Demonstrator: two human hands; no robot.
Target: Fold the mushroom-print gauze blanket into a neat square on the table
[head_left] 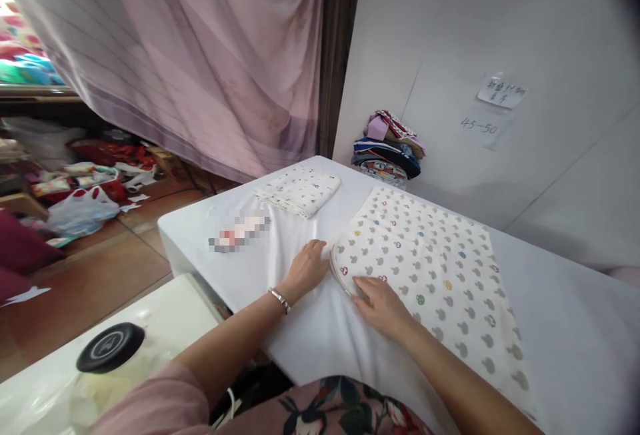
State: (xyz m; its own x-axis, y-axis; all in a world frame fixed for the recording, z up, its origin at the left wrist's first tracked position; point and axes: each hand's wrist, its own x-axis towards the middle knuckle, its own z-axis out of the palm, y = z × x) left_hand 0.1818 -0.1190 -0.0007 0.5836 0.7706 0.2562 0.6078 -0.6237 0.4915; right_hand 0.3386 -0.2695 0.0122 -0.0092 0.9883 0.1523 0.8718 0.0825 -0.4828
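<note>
A white cloth printed with grey mushrooms and a few coloured ones (435,268) lies in flat layers on the white-covered table (240,281). My left hand (310,265) rests at the cloth's rounded left corner, its fingers stretched out and close together; whether they touch the fabric is hard to tell. On the near edge of the same cloth lies my right hand (383,305), thumb and forefinger apart, fingers over the print. Stacked cloth edges show between the two hands. Beyond my left hand is a folded white cloth with small dark prints (303,190).
A blurred-out item (240,233) lies on the table's left part. A pile of folded fabrics (387,148) stands by the grey wall. At lower left a white surface carries a black round lid (111,347). A pink curtain (225,55) hangs behind; bags (83,211) lie on the floor.
</note>
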